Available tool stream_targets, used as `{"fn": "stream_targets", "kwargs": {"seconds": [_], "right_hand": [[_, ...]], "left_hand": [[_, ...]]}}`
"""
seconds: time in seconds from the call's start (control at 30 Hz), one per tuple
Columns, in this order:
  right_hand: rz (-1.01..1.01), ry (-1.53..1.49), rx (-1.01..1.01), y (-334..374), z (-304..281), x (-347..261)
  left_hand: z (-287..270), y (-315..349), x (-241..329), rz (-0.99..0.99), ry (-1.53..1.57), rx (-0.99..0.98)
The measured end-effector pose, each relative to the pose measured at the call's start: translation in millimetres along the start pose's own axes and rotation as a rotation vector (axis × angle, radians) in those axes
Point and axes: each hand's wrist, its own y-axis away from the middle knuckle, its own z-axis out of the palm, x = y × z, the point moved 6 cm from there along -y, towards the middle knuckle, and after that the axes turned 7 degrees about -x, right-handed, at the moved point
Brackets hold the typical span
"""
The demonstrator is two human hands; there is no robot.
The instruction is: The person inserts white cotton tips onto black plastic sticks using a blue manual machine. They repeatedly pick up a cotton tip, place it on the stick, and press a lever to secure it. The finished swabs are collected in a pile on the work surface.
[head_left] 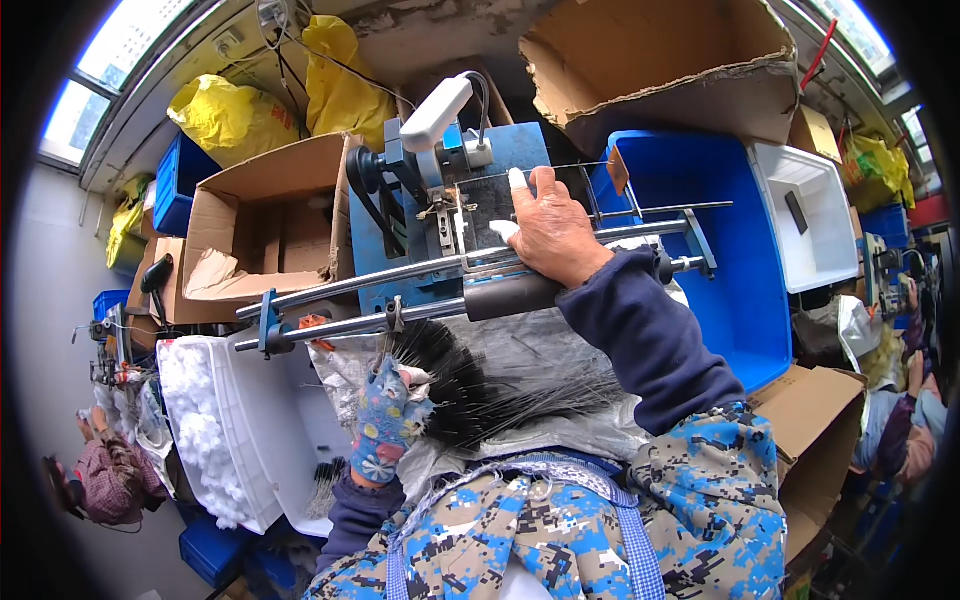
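Resting up top: the right hand (pixel 555 228) lies over the dark plate (pixel 487 205) of the blue machine (pixel 520 150), with white finger covers (pixel 517 180) on thumb and forefinger.
Right grip: thumb and forefinger stand spread, nothing seen pinched between them; what lies under the palm is hidden.
Left grip: the left hand (pixel 388 410), in a flowered glove (pixel 375 440), is bent beside the black bristles (pixel 440 375); its fingertips are obscured, so I cannot tell whether it has hold of any.
Bristle pile: a dense fan near the lower rail (pixel 350 327), looser strands trailing rightward over the silvery sheet (pixel 590 430) on the lap.
White bin (pixel 300 420): at the left, with a small dark bunch (pixel 325 482) of strands in it.
Progress: probably mid-course, since plenty of bristles lie loose and unused; how much is done cannot be told, as the hand covers part of the plate.
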Motion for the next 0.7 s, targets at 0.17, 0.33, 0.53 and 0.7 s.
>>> {"fn": "stream_targets", "kwargs": {"seconds": [0.17, 0.33, 0.53, 0.7], "right_hand": [[-0.041, 0.005, 0.081, -5.0, 9.3, -18.2], [-0.068, 0.001, 0.105, -15.0, 20.4, -48.6], [-0.117, -0.038, 0.025, -17.4, 22.3, -54.5], [-0.066, 0.077, -0.032, -3.7, 7.9, -8.5]], "left_hand": [[-3.5, -1.0, 9.4, -0.027, 0.025, -0.008], [-7.1, 0.7, 14.7, 0.031, -0.042, 0.089], [-14.5, 5.6, 24.1, 0.088, -0.065, 0.156], [-28.6, 21.2, 18.0, 0.033, -0.083, 0.28]]}}
